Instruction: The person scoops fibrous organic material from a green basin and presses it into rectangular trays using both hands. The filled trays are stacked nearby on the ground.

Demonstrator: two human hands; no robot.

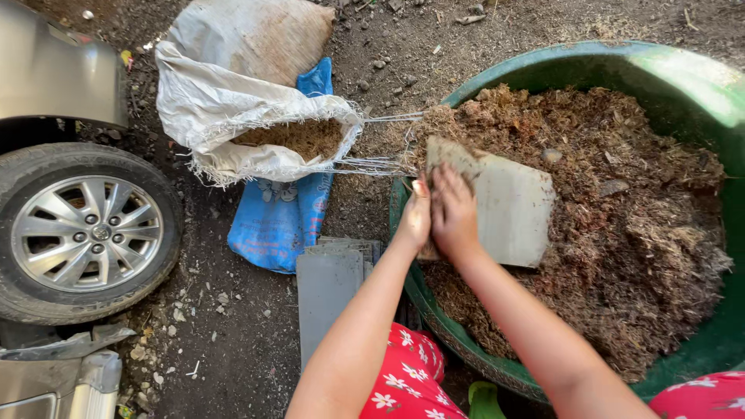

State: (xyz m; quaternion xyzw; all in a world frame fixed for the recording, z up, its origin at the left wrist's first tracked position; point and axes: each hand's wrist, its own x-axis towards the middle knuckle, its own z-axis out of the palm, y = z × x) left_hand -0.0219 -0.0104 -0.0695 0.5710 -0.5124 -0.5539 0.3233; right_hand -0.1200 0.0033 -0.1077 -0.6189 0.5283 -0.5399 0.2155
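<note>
One car wheel [85,231], far left. One white woven sack [240,109], open, brown fibre inside, lying on one blue bag [275,221]. Grey flat bags stacked on the ground [330,283], count unclear. Left hand [415,217] and right hand [454,213], fingers closed on one grey bag [504,209], held at the near rim of one green tub [698,85] of brown fibre [628,233].
</note>
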